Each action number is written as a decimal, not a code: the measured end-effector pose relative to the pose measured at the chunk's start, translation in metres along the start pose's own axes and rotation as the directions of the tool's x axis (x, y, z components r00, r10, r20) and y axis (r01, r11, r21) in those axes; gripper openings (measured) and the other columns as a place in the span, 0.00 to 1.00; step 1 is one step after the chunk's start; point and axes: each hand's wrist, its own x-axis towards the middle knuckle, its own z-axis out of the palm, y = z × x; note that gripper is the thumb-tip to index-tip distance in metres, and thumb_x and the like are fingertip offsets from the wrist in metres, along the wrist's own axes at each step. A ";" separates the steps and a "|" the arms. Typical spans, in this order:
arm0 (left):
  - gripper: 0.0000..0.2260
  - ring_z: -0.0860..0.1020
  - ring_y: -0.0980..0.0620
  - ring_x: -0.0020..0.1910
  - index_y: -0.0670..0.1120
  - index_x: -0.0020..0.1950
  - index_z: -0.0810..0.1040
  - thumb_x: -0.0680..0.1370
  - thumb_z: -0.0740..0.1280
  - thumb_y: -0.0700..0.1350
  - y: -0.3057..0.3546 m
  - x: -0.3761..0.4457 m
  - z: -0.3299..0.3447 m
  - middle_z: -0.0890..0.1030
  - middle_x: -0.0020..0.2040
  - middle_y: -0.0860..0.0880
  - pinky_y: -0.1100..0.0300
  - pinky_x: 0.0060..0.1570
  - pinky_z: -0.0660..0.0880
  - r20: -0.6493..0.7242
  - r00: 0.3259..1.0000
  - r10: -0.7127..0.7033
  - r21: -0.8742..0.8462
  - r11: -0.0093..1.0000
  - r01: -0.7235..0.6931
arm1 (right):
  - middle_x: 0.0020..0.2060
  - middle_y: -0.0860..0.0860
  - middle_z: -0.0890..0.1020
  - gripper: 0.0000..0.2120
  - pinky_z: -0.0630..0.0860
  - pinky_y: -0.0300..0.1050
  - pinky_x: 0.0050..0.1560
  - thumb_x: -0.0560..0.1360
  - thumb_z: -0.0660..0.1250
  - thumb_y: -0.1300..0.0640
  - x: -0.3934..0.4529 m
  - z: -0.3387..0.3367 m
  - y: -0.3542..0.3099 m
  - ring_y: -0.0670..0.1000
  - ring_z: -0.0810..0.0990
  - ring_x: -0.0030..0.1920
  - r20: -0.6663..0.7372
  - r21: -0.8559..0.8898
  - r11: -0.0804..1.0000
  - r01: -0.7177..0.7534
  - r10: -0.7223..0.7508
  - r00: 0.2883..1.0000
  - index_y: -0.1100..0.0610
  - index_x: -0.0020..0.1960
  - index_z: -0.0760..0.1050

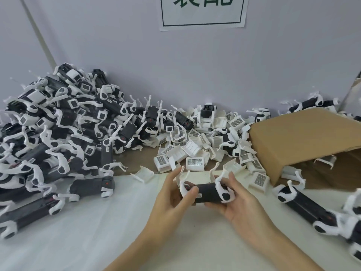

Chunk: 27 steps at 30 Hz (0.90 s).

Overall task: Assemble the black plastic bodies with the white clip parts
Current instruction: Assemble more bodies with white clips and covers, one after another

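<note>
Both my hands hold one black plastic body [207,194] with white arms just above the white table cover. My left hand [172,194] grips its left end, thumb on the front face. My right hand [236,200] cups its right end from below, fingers curled round it beside a white arm with a black dot. Loose white clip parts [195,163] with grid stickers lie in a heap just behind my hands.
A large pile of black bodies with white arms [58,133] fills the left side. A tipped cardboard box [304,141] lies at the right. More black bodies [308,206] lie at the right front. A grey wall with a paper sign [203,12] stands behind.
</note>
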 end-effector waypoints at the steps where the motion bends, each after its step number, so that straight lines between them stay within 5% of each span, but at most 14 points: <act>1: 0.30 0.87 0.45 0.51 0.54 0.77 0.69 0.77 0.73 0.58 0.001 0.002 -0.001 0.87 0.53 0.48 0.58 0.58 0.80 -0.033 0.999 -0.034 -0.033 0.999 0.033 | 0.62 0.64 0.83 0.25 0.84 0.52 0.55 0.84 0.62 0.45 -0.001 0.000 0.000 0.63 0.83 0.63 0.027 -0.039 0.999 0.021 -0.020 0.999 0.67 0.66 0.77; 7: 0.24 0.86 0.40 0.42 0.59 0.67 0.79 0.74 0.72 0.67 -0.005 0.006 -0.007 0.88 0.51 0.44 0.40 0.63 0.79 -0.048 0.994 -0.098 -0.113 0.989 0.092 | 0.52 0.59 0.88 0.29 0.78 0.60 0.64 0.70 0.76 0.38 -0.005 0.010 0.008 0.63 0.88 0.49 -0.021 -0.379 0.913 0.153 -0.174 0.985 0.51 0.66 0.78; 12: 0.23 0.86 0.43 0.38 0.52 0.68 0.78 0.78 0.76 0.60 -0.001 0.009 -0.009 0.88 0.48 0.47 0.55 0.48 0.83 -0.091 0.995 -0.051 -0.042 0.998 0.047 | 0.50 0.63 0.87 0.26 0.81 0.46 0.39 0.73 0.75 0.45 -0.009 0.014 0.004 0.66 0.87 0.44 -0.018 -0.312 0.938 0.150 -0.163 0.986 0.51 0.69 0.76; 16: 0.28 0.86 0.43 0.43 0.51 0.74 0.72 0.76 0.75 0.54 0.000 0.009 -0.010 0.87 0.59 0.49 0.54 0.49 0.82 -0.052 0.997 -0.060 -0.117 0.992 0.054 | 0.53 0.62 0.87 0.32 0.82 0.45 0.42 0.69 0.78 0.42 -0.009 0.017 0.004 0.67 0.87 0.48 -0.020 -0.286 0.950 0.126 -0.137 0.990 0.49 0.70 0.74; 21: 0.24 0.86 0.46 0.48 0.52 0.71 0.78 0.76 0.76 0.52 -0.002 0.007 -0.013 0.87 0.57 0.47 0.62 0.53 0.79 -0.004 1.000 -0.019 -0.067 0.998 0.018 | 0.56 0.60 0.86 0.29 0.82 0.44 0.42 0.74 0.78 0.43 -0.012 0.016 0.003 0.66 0.87 0.51 -0.016 -0.297 0.945 0.136 -0.147 0.989 0.50 0.71 0.74; 24: 0.25 0.84 0.48 0.61 0.55 0.73 0.75 0.77 0.77 0.49 -0.006 0.008 -0.017 0.84 0.67 0.51 0.62 0.59 0.78 0.024 1.000 0.005 -0.116 0.993 -0.002 | 0.63 0.62 0.83 0.26 0.82 0.45 0.41 0.80 0.67 0.44 -0.008 0.013 0.002 0.68 0.85 0.57 0.073 -0.162 0.984 0.077 -0.066 0.995 0.55 0.73 0.72; 27: 0.29 0.79 0.46 0.70 0.54 0.78 0.70 0.81 0.74 0.37 -0.010 0.009 -0.021 0.78 0.74 0.51 0.56 0.64 0.78 0.129 0.989 0.080 -0.065 0.995 -0.072 | 0.68 0.66 0.79 0.30 0.84 0.47 0.44 0.81 0.63 0.38 -0.010 0.010 -0.008 0.74 0.78 0.65 0.162 0.230 0.953 -0.200 0.165 0.973 0.59 0.73 0.73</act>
